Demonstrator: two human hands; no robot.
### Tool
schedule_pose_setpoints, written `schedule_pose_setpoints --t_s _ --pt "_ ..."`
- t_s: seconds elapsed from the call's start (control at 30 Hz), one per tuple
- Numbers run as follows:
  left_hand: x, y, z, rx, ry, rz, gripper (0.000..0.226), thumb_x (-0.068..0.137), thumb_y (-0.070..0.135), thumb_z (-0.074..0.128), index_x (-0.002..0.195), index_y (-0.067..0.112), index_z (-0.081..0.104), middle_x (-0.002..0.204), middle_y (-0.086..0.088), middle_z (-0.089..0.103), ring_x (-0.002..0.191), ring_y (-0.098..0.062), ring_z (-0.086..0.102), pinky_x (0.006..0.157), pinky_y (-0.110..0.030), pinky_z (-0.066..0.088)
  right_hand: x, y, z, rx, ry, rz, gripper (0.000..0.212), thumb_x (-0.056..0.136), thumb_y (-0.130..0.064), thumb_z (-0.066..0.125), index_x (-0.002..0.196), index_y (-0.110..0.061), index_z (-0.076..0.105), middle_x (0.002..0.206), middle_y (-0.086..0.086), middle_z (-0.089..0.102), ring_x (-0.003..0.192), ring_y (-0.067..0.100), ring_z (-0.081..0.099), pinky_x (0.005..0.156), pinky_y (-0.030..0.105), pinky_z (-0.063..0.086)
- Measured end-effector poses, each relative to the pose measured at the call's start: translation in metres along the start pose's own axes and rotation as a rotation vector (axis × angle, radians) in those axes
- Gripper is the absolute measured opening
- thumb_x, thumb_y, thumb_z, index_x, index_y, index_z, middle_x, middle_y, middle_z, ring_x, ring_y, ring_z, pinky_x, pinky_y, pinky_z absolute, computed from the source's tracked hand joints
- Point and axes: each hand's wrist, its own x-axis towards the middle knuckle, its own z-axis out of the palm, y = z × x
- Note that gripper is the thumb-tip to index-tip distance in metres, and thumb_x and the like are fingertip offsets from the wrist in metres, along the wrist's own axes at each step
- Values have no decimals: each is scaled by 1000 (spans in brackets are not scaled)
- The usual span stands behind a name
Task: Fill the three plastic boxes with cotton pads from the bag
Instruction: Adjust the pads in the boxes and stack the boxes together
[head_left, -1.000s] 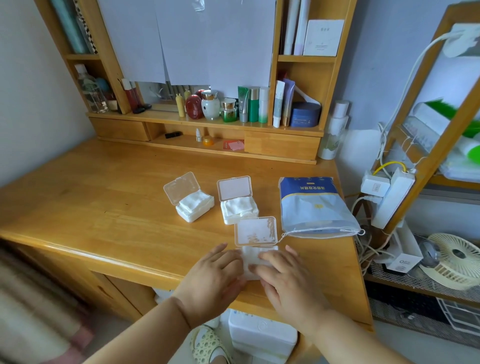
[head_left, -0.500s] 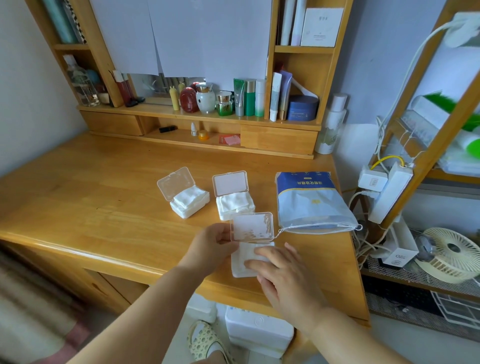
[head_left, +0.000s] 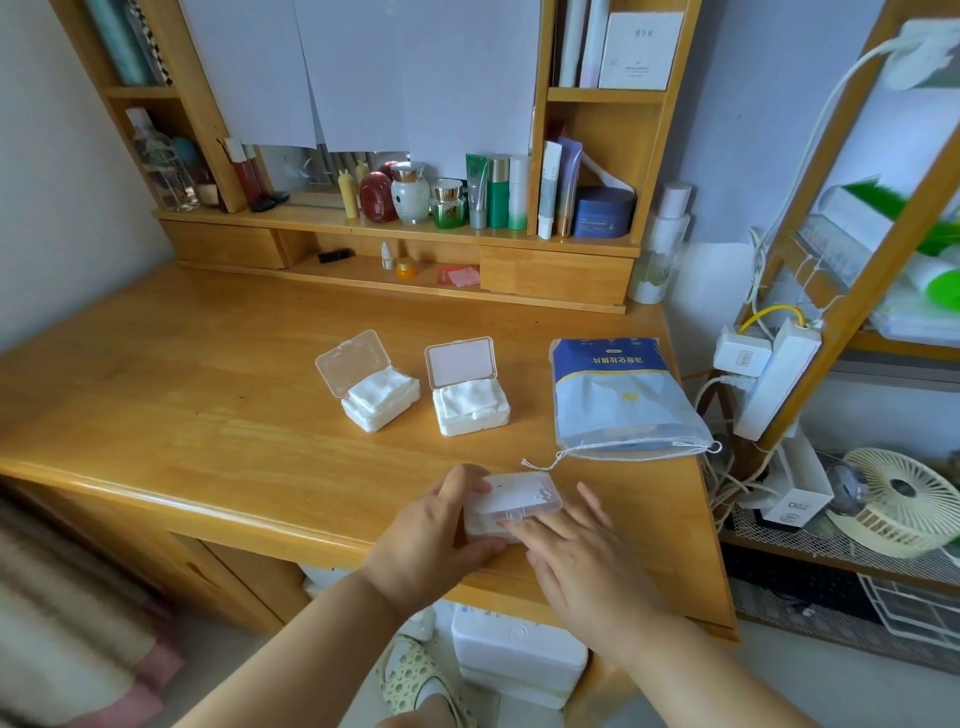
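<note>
Bare forearms, patterned slipper (head_left: 415, 680)

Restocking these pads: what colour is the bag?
Blue top, pale grey-blue body, clearest in the head view.

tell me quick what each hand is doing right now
Left hand: curled round the left side of the near plastic box, gripping it.
Right hand: open, straight fingers pressing down on that box's lid.

You worked in soft, even daylight; shadows under the plastic boxes (head_left: 382, 397) on the desk (head_left: 171, 395) were faint. Your wide-angle lens bowed the shelf uprights, and the lower-left corner was smeared with blur.
</note>
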Motion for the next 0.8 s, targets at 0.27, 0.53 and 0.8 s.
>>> schedule_pose_setpoints --t_s 0.27,0.53,0.8 --pt "1 14 -11 -217 -4 -184 44 73 28 80 95 41 45 117 11 54 98 -10 59 79 -26 54 -39 11 -18 340 332 286 21 89 -24 62 109 -22 69 116 -12 63 108 10 62 93 30 48" --pt "-24 89 -45 -741 -8 -176 38 70 18 81 101 8 60 95 -15 66 82 -16 63 71 -23 51 -22 -20 -89 1369 136 448 57 73 -26 70 126 -32 50 114 -6 68 101 9 65 76 20 52" --pt "-65 154 -52 -872 106 -79 32 80 26 69 107 15 56 99 -15 62 89 -28 58 79 -31 48 -40 -60 -128 1535 278 337 56 68 -37 67 122 -31 55 112 0 67 97 19 67 71 30 54"
